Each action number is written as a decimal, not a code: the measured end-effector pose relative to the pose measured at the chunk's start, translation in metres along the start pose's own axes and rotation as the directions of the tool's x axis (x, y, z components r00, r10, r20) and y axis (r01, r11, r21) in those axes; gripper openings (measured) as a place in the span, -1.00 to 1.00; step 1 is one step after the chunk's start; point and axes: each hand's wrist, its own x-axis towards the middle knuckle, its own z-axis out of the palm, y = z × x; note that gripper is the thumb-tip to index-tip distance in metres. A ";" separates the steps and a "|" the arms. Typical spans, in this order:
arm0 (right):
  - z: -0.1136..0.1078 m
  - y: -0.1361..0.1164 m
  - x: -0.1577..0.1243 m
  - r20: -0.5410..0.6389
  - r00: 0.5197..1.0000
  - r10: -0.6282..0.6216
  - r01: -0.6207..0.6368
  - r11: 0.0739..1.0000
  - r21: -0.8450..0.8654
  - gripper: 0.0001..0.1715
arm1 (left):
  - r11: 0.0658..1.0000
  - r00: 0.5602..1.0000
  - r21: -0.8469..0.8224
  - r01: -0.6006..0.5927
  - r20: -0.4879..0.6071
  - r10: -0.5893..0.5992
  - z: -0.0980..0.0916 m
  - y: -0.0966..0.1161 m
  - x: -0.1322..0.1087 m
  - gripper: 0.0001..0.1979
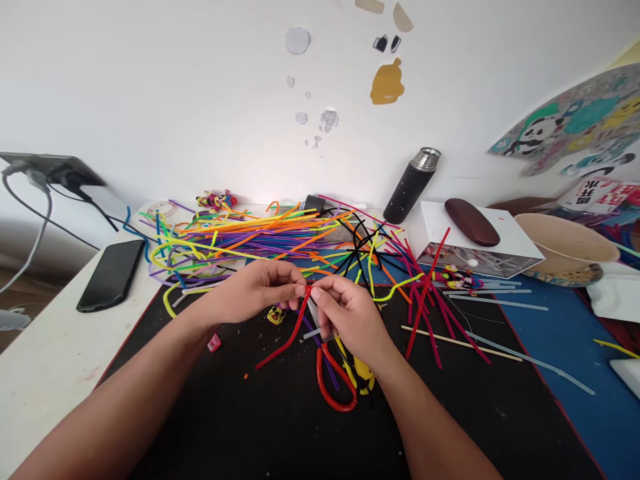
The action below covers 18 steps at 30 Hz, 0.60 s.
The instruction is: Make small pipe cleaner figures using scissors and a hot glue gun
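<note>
My left hand (pixel 265 290) and my right hand (pixel 350 317) meet above the black mat (pixel 225 413). Thumb and forefinger of each are pinched on a red pipe cleaner (pixel 294 335), whose loose end hangs down to the left. Its gripped part is mostly covered by fingertips. Under my right hand lie red-handled scissors (pixel 320 383), their blades partly hidden. Beside them are a yellow tool (pixel 364 373) and a purple pipe cleaner (pixel 330 372). A small yellow and black piece (pixel 276 315) rests below my left hand.
A heap of coloured pipe cleaners (pixel 250 233) spreads along the wall. Magenta stems (pixel 450 323) and a wooden stick (pixel 465 343) lie to the right. Around stand a black flask (pixel 407 190), a white box (pixel 430 220), a bowl (pixel 565 233) and a phone (pixel 111 275).
</note>
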 end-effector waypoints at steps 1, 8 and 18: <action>0.000 -0.001 0.000 0.006 1.000 0.007 -0.007 1.000 0.003 -0.65 | 1.000 1.000 -0.007 0.000 -0.003 0.000 0.001 -0.001 0.000 -0.76; -0.001 0.001 0.003 -0.019 1.000 0.025 -0.024 0.998 0.058 -0.60 | 1.000 0.998 -0.012 -0.024 -0.057 0.024 0.008 -0.007 0.005 -0.71; 0.001 0.003 0.001 0.037 0.999 -0.002 -0.001 0.996 0.084 -0.54 | 0.997 0.991 -0.077 -0.021 -0.136 0.010 0.005 -0.002 0.003 -0.65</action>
